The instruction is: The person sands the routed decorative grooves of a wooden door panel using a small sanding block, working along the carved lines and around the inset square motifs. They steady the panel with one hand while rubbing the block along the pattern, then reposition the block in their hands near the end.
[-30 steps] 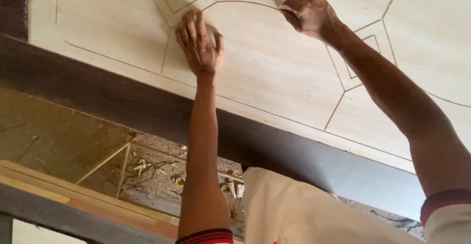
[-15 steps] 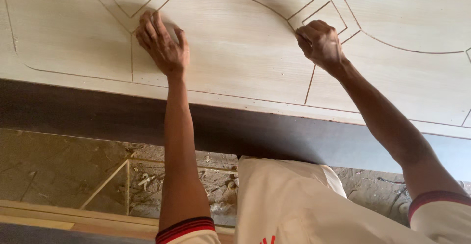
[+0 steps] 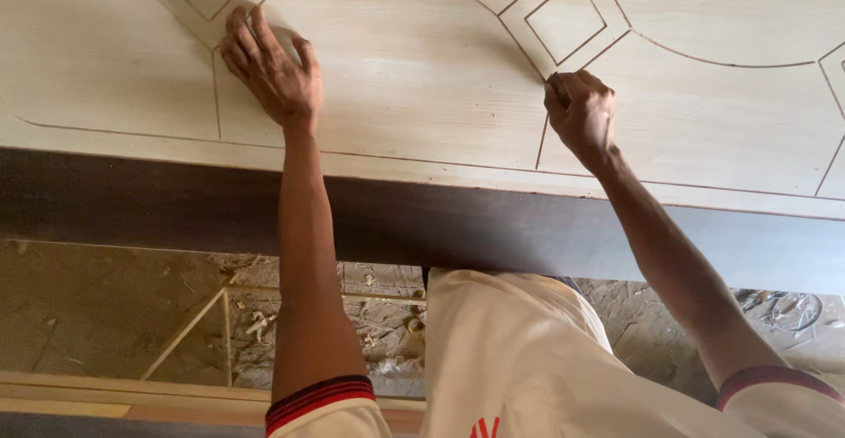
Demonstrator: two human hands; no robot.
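The left hand [image 3: 268,73] is pressing flat, fingers spread, holding nothing, on the pale wooden panel with grooved arcs and diamonds [image 3: 414,77], while the right hand [image 3: 579,112] is curling shut at a groove, its contents hidden; all visible grooves already look cut.

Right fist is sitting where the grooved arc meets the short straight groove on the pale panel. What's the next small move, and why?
Probably draw the right hand a little way down the short straight groove toward the panel's near edge. The closed fist sits at that groove's top end, where the arc joins it, while the left hand lies flat, bracing the pale carved wooden panel. What the fist grips is hidden.
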